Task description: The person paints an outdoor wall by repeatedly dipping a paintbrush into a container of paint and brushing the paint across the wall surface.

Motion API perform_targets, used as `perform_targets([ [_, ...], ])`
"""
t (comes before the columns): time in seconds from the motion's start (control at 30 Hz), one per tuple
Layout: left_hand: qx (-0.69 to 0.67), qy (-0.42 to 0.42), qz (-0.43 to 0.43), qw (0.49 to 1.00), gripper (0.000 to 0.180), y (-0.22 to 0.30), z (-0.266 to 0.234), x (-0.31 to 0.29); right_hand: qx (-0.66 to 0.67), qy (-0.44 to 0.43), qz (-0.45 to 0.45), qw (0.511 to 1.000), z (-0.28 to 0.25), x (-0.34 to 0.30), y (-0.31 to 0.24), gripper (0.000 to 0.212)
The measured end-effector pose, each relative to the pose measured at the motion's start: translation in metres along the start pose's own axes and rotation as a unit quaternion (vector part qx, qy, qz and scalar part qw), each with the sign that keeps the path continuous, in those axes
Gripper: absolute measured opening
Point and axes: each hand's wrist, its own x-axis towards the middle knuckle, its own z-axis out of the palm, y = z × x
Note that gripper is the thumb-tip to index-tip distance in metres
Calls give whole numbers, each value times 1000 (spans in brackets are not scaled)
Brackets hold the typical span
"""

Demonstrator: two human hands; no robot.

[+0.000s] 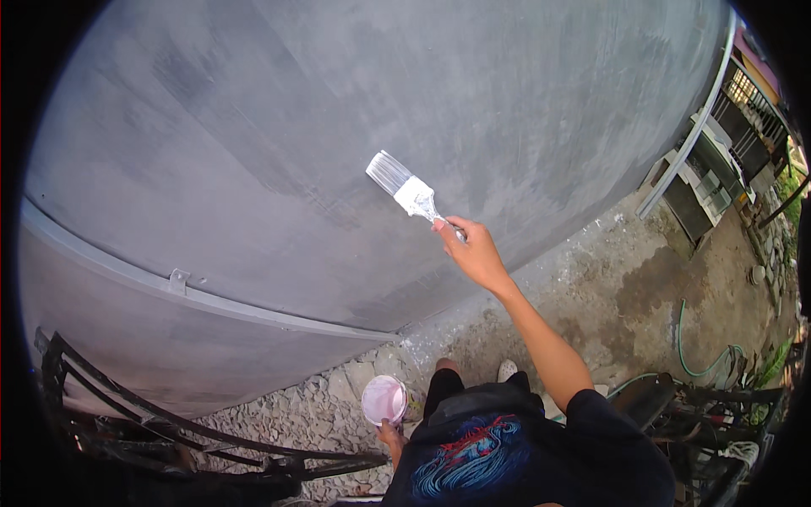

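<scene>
My right hand [470, 249] is closed around the handle of a paintbrush [414, 194], with the arm stretched out toward the wall. White paint coats the brush's ferrule and bristles, which point up and to the left. Behind the brush spreads a large grey wall [524, 101] with streaky darker patches; I cannot tell whether the bristles touch it. Low by my body, my left hand [390, 433] grips the near rim of a small paint bucket [384, 397]. The bucket looks pale pink and white inside.
A metal strip [245, 313] with a bracket runs along the wall at left. Black metal framework [211, 448] lies at lower left above rubble [296, 414]. On the right, a green hose [683, 338] lies on stained concrete near a cabinet-like frame [701, 186].
</scene>
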Motion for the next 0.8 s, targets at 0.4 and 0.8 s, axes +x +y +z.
perform_targets([
  [0.4,-11,-4,32,999,47,8,-48,-32,-37,33,272,961,-50,-76,218,33],
  [0.8,-38,-70,143,987,49,55,39,-79,62,-45,164,983,-9,-13,75,39],
])
